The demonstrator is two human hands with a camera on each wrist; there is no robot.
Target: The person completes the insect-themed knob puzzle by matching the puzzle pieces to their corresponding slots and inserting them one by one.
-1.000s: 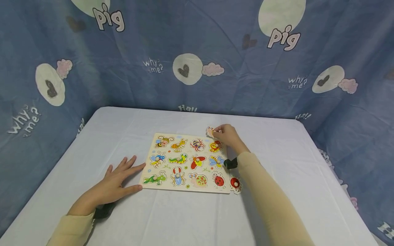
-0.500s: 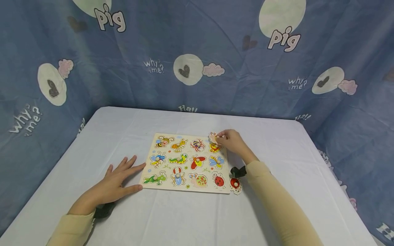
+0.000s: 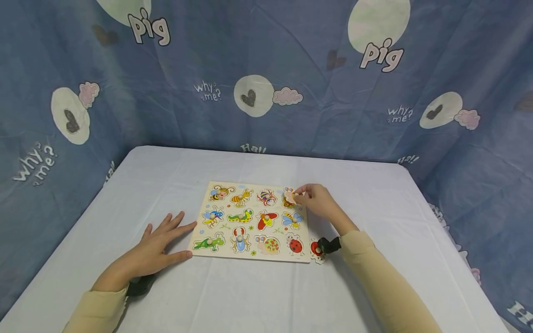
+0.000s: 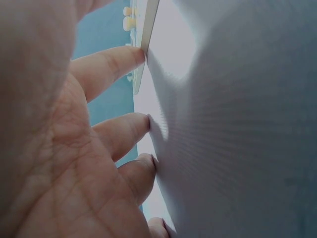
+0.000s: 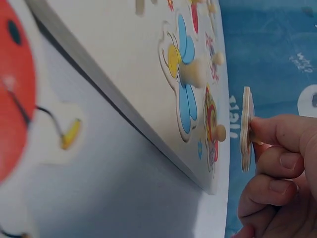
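My right hand [image 3: 319, 202] pinches a pink, snail-like puzzle piece [image 3: 288, 196] by its knob. The piece overlaps the board's top right corner in the head view; seen from the right wrist, the thin wooden puzzle piece [image 5: 245, 131] stands on edge, clear of the board's surface. My left hand [image 3: 156, 245] lies spread at the left edge of the wooden insect puzzle board [image 3: 258, 256], index finger [image 4: 111, 67] and thumb touching that edge. Knobbed insect pieces fill most slots. A printed snail [image 3: 269, 244] and a printed ladybug [image 3: 295, 245] in the front row show without knobs.
A ladybug puzzle piece [image 3: 315, 255] lies on the white-covered table [image 3: 250, 296] against the board's right edge, partly behind the black right wrist camera [image 3: 330, 245]. A blue patterned curtain [image 3: 175, 120] hangs behind and beside the table.
My right hand has brought the snail-like piece from beyond the board's top edge toward me, over the top right corner. The left hand and the board have stayed in place.
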